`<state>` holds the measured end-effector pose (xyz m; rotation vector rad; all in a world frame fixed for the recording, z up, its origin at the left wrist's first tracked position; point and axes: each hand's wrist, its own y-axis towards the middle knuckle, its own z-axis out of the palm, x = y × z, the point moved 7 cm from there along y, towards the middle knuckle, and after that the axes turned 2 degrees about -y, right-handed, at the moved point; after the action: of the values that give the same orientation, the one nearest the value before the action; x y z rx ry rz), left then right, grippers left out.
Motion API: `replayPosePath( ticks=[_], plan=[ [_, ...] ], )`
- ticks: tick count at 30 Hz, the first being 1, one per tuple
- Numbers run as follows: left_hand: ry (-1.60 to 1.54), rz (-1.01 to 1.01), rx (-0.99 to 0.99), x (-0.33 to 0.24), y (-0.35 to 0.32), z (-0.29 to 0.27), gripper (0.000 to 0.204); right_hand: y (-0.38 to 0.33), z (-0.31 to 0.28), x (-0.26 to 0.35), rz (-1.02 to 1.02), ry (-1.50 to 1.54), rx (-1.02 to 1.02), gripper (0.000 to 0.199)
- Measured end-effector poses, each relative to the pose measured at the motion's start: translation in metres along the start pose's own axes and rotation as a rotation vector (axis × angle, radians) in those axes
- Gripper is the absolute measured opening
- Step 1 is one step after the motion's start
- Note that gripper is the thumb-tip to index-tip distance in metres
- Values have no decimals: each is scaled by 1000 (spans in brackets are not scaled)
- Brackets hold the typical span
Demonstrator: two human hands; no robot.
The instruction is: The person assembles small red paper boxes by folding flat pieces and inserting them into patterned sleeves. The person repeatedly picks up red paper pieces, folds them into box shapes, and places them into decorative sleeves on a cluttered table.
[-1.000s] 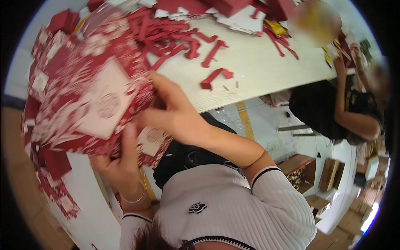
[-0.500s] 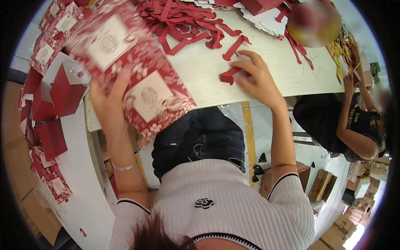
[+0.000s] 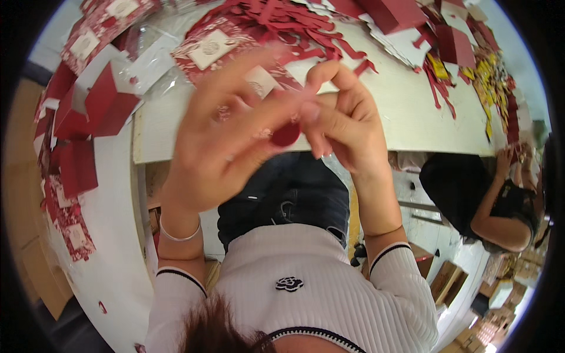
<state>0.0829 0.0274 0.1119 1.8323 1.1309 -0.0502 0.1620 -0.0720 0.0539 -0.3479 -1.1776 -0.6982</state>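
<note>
In front of my body, above the table's near edge, my two hands meet at the fingertips. My right hand [image 3: 350, 120] is closed in a pinch, thumb against fingers, on a red paper strip [image 3: 286, 135]; only its rounded dark red end shows. My left hand [image 3: 226, 132] is smeared by motion and reaches across to the strip, so its grip is unclear. Behind the left hand a red floral printed piece [image 3: 235, 44] with cream square panels lies on the table, partly hidden by the fingers.
A heap of red strips [image 3: 276, 23] covers the far middle of the white table [image 3: 406, 126]. Red boxes [image 3: 115, 100] stand at the left, with floral pieces [image 3: 76, 235] nearby. Yellow packets [image 3: 488, 88] lie at the far right, where another person [image 3: 500, 206] sits.
My left hand has let go of the floral piece, now lying on the table, and moved right. My right hand has lifted the red strip off the table toward my left hand.
</note>
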Motion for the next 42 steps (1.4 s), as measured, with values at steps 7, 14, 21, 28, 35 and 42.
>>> replayPosePath(
  ticks=[7,14,21,28,35,42],
  plan=[
    [-296,-393,-175,28,-22,-23,17,-5,22,-6,-33,512,218,29],
    [-754,-614,-277,50,-36,-3,29,-1,26,10,-437,-5,29,24],
    [-693,-571,-488,52,-40,-4,32,21,9,4,-409,400,-157,17],
    [-624,-515,-570,45,-45,4,34,28,11,-10,-253,724,-71,21],
    [-437,-505,-656,61,-46,-8,17,18,35,-16,-190,167,69,20],
    [-166,-300,-562,33,-39,-12,16,13,36,-15,-200,57,-108,9]
  ],
)
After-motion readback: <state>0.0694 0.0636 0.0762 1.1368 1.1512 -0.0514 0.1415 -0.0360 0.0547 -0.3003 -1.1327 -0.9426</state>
